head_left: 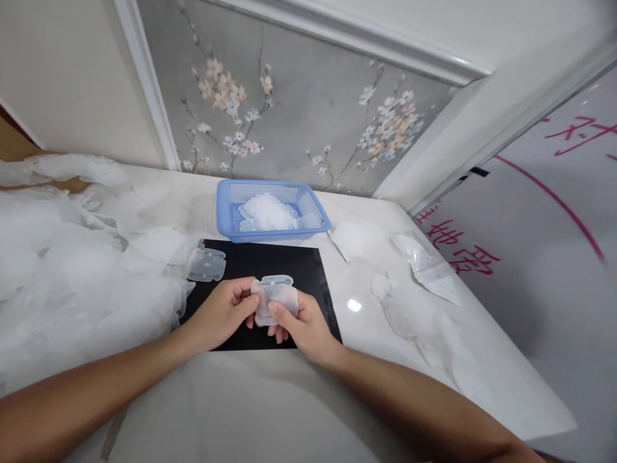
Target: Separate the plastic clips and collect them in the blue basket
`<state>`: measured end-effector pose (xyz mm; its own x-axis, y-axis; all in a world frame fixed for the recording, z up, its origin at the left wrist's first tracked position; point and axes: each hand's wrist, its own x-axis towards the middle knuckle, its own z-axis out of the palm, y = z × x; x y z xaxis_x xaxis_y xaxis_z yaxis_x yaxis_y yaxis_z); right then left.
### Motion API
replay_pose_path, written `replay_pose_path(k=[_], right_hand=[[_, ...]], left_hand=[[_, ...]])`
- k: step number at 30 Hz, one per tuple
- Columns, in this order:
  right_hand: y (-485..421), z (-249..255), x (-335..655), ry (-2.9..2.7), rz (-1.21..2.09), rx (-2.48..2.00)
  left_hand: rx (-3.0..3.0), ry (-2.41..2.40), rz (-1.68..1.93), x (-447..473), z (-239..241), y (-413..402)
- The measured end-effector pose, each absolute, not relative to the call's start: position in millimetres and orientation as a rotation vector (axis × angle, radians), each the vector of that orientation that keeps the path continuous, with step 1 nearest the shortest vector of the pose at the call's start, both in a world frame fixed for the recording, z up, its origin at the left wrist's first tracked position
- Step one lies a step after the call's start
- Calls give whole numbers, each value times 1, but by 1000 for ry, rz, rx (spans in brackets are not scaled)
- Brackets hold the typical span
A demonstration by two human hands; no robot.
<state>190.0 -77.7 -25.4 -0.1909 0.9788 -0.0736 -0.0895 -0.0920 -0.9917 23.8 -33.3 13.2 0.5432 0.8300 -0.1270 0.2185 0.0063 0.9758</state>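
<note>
Between both hands is a thin, translucent plastic piece (pixel 276 297) with rounded, notched edges and small holes. My left hand (pixel 231 307) pinches its left edge between thumb and fingers. My right hand (pixel 303 321) grips its right side, the thumb lying across the front face and the fingers behind. Both hands hover over a black mat (pixel 260 263). A similar translucent piece (pixel 207 264) lies on the mat's upper left corner, beyond my left hand. What the fingers behind the held piece touch is hidden.
A blue basket (pixel 224 215) holding several translucent pieces (pixel 270 212) stands behind the mat. A large heap of such pieces (pixel 87 257) covers the left side of the white marbled table (pixel 385 386). A slim metal tool (pixel 338 247) and a clear plastic bag (pixel 427 267) lie to the right.
</note>
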Motion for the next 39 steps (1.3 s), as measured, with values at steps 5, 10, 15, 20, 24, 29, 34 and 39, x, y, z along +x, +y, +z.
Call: replay_pose_path(k=[5, 10, 15, 20, 24, 29, 34, 39], right_hand=[[-76, -27, 192, -1234, 1457, -1110], [-75, -29, 194, -1218, 1468, -1115], [-74, -29, 194, -1188, 1498, -1136], [-73, -31, 194, -1200, 1469, -1128], [-74, -31, 193, -1207, 1476, -1137], [-73, -30, 194, -1214, 1506, -1154], [-68, -31, 192, -1235, 1494, -1150], [-54, -23, 189, -1350, 1117, -1147]], left_hand=[[1492, 927, 631, 25, 12, -35], [1500, 931, 648, 26, 10, -34], [1496, 901, 621, 23, 9, -31], [1494, 925, 634, 22, 8, -31], [1536, 977, 638, 21, 7, -31], [1577, 961, 622, 21, 9, -30], [1691, 975, 619, 15, 6, -24], [1930, 1222, 690, 11, 6, -9]])
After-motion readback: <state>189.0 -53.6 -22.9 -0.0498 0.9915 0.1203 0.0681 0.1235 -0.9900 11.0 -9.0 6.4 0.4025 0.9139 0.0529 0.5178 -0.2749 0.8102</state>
